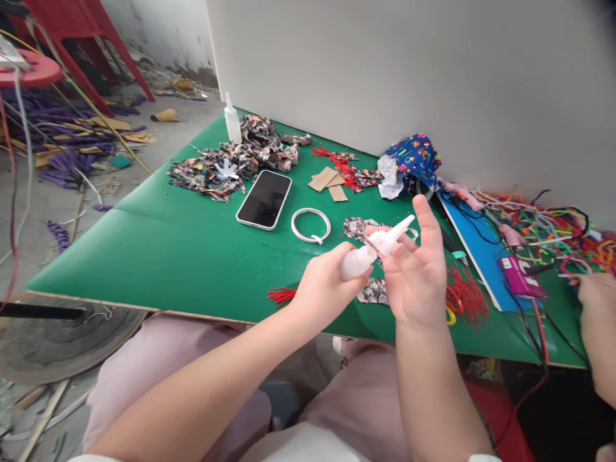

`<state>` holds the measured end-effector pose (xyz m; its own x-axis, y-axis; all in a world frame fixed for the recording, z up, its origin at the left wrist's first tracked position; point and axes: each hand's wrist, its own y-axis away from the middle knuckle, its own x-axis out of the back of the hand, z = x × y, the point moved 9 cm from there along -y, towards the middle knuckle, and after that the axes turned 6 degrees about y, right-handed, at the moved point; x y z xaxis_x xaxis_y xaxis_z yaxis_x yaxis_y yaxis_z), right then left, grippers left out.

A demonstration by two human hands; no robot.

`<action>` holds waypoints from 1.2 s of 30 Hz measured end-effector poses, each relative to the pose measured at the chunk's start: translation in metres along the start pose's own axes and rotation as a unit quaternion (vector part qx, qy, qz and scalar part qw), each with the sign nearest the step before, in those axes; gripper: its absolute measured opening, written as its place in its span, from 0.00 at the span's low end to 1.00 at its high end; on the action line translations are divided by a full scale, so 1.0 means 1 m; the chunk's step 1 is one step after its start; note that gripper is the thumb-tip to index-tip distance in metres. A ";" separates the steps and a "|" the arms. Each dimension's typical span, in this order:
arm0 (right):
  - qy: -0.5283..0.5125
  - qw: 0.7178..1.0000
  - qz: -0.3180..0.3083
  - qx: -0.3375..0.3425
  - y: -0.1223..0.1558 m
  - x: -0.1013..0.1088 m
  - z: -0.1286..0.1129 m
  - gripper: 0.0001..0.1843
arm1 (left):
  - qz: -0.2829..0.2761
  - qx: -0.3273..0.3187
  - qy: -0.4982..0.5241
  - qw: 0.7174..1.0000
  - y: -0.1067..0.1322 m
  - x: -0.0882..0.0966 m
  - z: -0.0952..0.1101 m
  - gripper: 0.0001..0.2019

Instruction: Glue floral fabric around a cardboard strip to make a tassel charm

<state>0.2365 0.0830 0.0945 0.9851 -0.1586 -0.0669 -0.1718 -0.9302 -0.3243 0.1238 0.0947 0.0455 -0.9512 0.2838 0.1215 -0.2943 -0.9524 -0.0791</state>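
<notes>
My left hand [323, 280] is closed round the body of a small white glue bottle [357, 260], held above the near edge of the green board [158, 244]. The bottle's pointed nozzle [392, 236] aims right and up. My right hand [414, 269] pinches the nozzle with thumb and fingers while the index finger sticks up. Under the hands lie floral fabric pieces [359, 226] and red thread tassels [282, 296].
A black phone [264, 199], a white tape ring [310, 225], a second glue bottle [232, 120], a floral scrap pile [235, 160] and cardboard bits [325, 179] lie on the board. Coloured pipe cleaners [548, 224] and a pink tool [518, 276] sit right. Another person's hand [597, 301] enters at right.
</notes>
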 end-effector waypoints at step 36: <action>0.028 0.999 0.007 0.016 0.002 0.003 -0.007 0.33 | -0.091 -0.039 0.001 0.995 0.004 -0.011 0.005 0.19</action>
<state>0.2394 0.0784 0.1002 0.9813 -0.1915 -0.0188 -0.1856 -0.9167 -0.3539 0.1331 0.0871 0.0484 -0.8820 0.4504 0.1387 -0.4673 -0.8740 -0.1335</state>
